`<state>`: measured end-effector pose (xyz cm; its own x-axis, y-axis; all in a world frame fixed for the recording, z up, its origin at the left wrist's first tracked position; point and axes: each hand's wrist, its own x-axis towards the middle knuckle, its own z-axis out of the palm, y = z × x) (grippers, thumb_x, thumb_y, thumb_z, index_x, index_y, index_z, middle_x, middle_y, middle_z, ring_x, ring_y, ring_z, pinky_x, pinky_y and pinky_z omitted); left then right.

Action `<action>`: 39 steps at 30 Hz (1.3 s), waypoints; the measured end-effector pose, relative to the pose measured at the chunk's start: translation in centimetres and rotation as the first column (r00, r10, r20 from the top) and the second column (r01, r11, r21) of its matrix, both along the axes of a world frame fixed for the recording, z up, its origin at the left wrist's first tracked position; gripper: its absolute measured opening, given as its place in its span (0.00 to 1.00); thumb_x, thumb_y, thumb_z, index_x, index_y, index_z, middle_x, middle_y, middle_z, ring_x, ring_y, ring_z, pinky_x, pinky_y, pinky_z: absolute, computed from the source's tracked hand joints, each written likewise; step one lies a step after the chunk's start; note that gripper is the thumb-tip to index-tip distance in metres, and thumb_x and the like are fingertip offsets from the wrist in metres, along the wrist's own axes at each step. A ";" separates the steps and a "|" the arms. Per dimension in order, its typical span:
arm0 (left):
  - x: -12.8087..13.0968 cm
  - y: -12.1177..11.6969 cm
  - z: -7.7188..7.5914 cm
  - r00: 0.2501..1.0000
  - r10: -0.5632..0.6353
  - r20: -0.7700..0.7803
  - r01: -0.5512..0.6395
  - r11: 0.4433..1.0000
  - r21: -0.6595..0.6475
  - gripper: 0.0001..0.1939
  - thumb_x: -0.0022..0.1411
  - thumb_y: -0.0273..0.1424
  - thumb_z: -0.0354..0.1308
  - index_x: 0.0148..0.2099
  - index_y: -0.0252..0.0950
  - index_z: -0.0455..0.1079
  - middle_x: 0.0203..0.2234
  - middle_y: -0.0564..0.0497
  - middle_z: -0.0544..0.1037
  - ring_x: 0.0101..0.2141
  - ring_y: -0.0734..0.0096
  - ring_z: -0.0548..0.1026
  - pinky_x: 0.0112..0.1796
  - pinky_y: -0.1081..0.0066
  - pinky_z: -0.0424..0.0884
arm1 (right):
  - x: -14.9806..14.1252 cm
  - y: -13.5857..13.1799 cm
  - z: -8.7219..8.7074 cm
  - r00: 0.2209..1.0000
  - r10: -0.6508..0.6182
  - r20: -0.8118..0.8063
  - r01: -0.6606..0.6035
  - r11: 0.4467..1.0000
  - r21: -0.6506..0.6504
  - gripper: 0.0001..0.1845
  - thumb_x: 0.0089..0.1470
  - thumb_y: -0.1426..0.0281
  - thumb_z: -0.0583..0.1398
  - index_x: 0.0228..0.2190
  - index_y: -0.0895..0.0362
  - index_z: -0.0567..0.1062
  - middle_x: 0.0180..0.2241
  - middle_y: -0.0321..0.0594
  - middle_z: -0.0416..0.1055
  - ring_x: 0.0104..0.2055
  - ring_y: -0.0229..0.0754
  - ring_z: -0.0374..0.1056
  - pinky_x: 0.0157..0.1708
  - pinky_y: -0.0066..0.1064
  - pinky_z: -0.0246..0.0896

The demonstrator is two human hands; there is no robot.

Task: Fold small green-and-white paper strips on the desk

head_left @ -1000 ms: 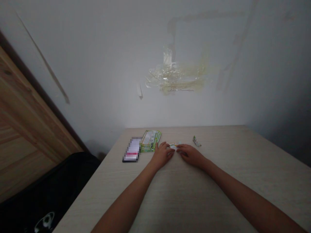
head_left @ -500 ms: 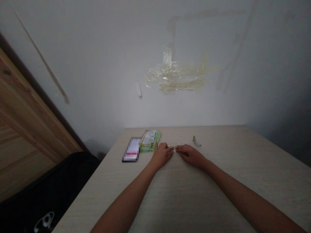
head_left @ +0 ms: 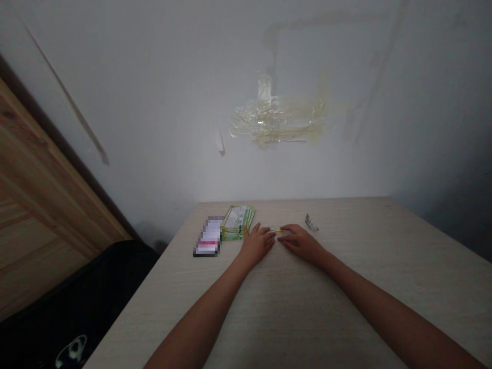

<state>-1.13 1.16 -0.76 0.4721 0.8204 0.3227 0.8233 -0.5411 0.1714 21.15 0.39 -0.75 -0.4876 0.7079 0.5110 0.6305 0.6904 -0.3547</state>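
From my end of the feed, I see a small printed piece [head_left: 275, 230] lying on the pale table [head_left: 307, 318], well in from its far edge, between the fingertips of both hands. The left hand [head_left: 258, 245] is at its left end and the right hand [head_left: 303, 243] at its right, a slim gap between them; I can't tell whether either one is gripping it. The left hand's outer finger reaches the edge of the green-and-white packets [head_left: 237, 219], which lie overlapping in a pile. Left of the pile I have a phone [head_left: 208, 238], its screen pixelated. Beyond the right hand sits a crumpled wrapper [head_left: 311, 223], apart from it. Shiny tape [head_left: 277, 120] clings to the wall [head_left: 165, 102] behind
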 end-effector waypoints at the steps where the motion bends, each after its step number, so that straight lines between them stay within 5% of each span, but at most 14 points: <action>1: 0.0 0.0 0.0 1.000 -0.001 0.002 0.001 1.000 -0.007 0.17 0.68 0.40 0.49 0.56 0.52 0.69 0.56 0.51 0.71 0.61 0.49 0.59 0.58 0.32 0.45 | 0.0 0.1 0.0 1.000 -0.022 0.004 0.022 1.000 0.015 0.12 0.57 0.69 0.59 0.40 0.49 0.81 0.52 0.46 0.70 0.54 0.48 0.65 0.55 0.46 0.61; 9: 0.0 -0.1 0.6 1.000 0.015 -0.009 -0.015 0.999 -0.052 0.16 0.68 0.43 0.48 0.55 0.54 0.69 0.57 0.54 0.71 0.61 0.47 0.60 0.55 0.26 0.43 | 0.1 1.2 -1.1 0.970 -0.240 -0.047 0.241 0.970 0.018 0.11 0.55 0.71 0.58 0.36 0.55 0.82 0.50 0.50 0.71 0.54 0.52 0.65 0.55 0.52 0.60; 18: 0.1 -0.2 0.3 1.000 -0.005 0.015 0.005 1.000 -0.009 0.16 0.68 0.42 0.48 0.55 0.53 0.69 0.56 0.53 0.72 0.61 0.49 0.61 0.55 0.26 0.42 | 0.1 1.6 -1.2 0.941 -0.339 -0.001 0.339 0.941 -0.005 0.13 0.57 0.72 0.56 0.37 0.57 0.81 0.47 0.50 0.73 0.51 0.48 0.68 0.54 0.47 0.63; 27: 0.2 -0.4 0.1 0.999 -0.031 0.044 0.031 0.999 0.010 0.15 0.68 0.41 0.49 0.52 0.47 0.69 0.56 0.51 0.71 0.63 0.54 0.57 0.59 0.30 0.40 | 0.2 1.1 -1.3 0.972 -0.228 0.049 0.228 0.974 0.009 0.20 0.58 0.72 0.54 0.50 0.60 0.74 0.53 0.52 0.69 0.56 0.49 0.64 0.57 0.46 0.59; 39: 0.0 -0.4 -0.1 0.999 0.032 0.023 -0.033 0.998 0.046 0.15 0.67 0.42 0.50 0.52 0.48 0.69 0.59 0.51 0.68 0.64 0.52 0.55 0.57 0.27 0.39 | 0.1 0.6 -0.7 0.995 -0.073 -0.065 0.070 0.997 -0.044 0.13 0.54 0.75 0.57 0.40 0.58 0.78 0.48 0.50 0.73 0.52 0.47 0.67 0.55 0.44 0.62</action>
<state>-1.10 0.80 -0.87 0.4373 0.8190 0.3714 0.8369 -0.5218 0.1653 21.28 0.97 -1.42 -0.4012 0.7611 0.5097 0.6518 0.6281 -0.4249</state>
